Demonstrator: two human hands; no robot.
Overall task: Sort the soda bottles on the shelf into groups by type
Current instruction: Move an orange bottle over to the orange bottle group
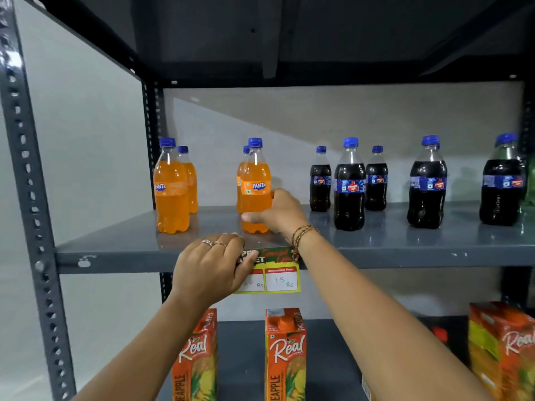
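Note:
On the grey shelf two orange Fanta bottles stand at the left. Two more stand in the middle; the front one is upright on the shelf with my right hand gripping its lower half. My left hand rests on the shelf's front edge, fingers curled over the price tag. To the right stand dark cola bottles with blue labels: three in a cluster, one further right, another near the frame's edge. A green bottle shows partly at far right.
The dark shelf above hangs low over the bottle caps. A perforated upright stands at the left. Below, orange Real juice cartons stand on the lower shelf.

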